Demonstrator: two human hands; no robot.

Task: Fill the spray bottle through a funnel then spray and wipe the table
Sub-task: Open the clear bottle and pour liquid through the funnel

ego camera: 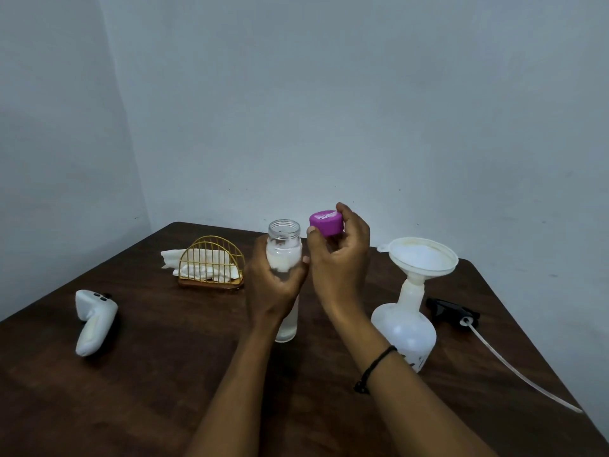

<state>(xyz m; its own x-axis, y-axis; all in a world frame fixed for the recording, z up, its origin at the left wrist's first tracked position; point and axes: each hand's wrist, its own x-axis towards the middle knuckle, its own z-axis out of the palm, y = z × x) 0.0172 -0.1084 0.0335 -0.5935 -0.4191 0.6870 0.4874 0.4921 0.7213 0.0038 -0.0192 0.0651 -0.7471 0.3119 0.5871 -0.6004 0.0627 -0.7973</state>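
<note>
The left hand [275, 285] wraps its fingers around one clear water bottle [285, 258], mouth open; the right hand [339, 255] pinches one purple cap [326, 223] just beside that mouth. Right of those fingers stands one translucent white spray bottle [407, 328], one white funnel [423, 255] seated in its neck.

Both forearms reaching up from the bottom edge toward frame centre. Left hand [275, 285] wrapped around a clear bottle [285, 258], fingers curled about its upper body, thumb on the near side. Right hand [342, 255] raised just right of it, slightly higher, thumb and fingertips pinching a purple cap [326, 223]. Black band [374, 367] round the right wrist.
</note>
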